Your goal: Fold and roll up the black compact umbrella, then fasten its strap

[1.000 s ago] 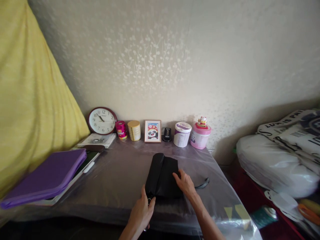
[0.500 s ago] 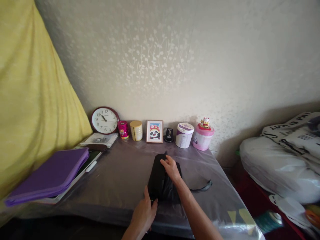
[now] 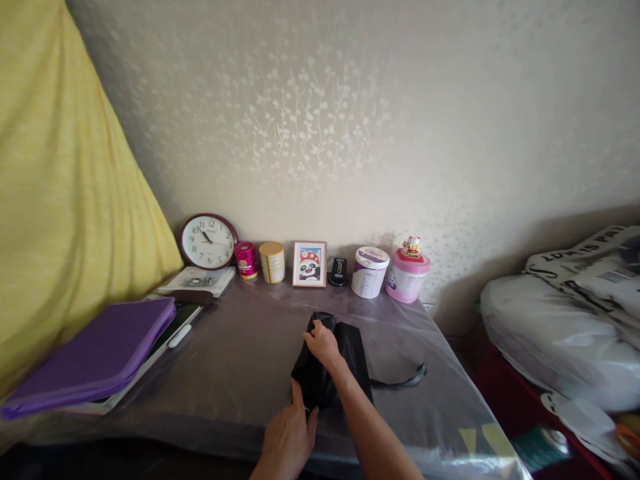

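A folded piece of black fabric (image 3: 354, 347) lies on the plastic-covered table (image 3: 240, 360); a dark strap (image 3: 400, 383) trails from it to the right. It could be a bag or a folded umbrella, but its kind does not show clearly. My right hand (image 3: 323, 343) reaches over its far part with curled fingers gripping the cloth. At the near left corner my left hand (image 3: 293, 430) holds the edge between thumb and forefinger. Both palms hide part of the fabric.
Along the wall stand a clock (image 3: 209, 241), a pink can (image 3: 246, 260), a yellow tin (image 3: 273, 262), a panda picture frame (image 3: 309, 264), a white-and-purple tub (image 3: 370, 272) and a pink tub (image 3: 407, 277). A purple folder (image 3: 95, 353) lies left. White bags (image 3: 545, 333) sit right.
My right hand has moved left across the fabric, taking a fold with it. More of the fabric now lies spread to the right. My left hand stays at the near corner.
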The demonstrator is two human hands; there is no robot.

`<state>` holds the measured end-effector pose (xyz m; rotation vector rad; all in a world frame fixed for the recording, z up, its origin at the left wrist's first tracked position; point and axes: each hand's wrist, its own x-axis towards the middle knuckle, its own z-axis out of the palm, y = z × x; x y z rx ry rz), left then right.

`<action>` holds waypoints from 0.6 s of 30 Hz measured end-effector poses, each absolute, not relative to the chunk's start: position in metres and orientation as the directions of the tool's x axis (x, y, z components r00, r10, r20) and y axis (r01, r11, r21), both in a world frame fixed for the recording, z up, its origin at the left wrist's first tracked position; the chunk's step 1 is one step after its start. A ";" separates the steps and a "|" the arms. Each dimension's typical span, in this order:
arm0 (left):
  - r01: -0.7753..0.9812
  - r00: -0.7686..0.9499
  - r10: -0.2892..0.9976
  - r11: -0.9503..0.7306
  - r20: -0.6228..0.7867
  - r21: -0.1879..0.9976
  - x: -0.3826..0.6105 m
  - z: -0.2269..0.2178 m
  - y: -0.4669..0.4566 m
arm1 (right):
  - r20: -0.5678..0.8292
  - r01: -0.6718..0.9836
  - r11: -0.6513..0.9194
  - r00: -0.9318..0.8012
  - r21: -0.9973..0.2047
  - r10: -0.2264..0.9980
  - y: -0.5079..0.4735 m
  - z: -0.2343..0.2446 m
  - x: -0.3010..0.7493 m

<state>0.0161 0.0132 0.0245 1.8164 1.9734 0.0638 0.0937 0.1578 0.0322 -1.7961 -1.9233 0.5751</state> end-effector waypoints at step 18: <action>0.941 0.050 0.969 0.036 -0.243 0.337 0.013 0.027 0.016 | 0.026 0.828 0.177 -0.193 -0.532 0.981 0.151 0.039 0.091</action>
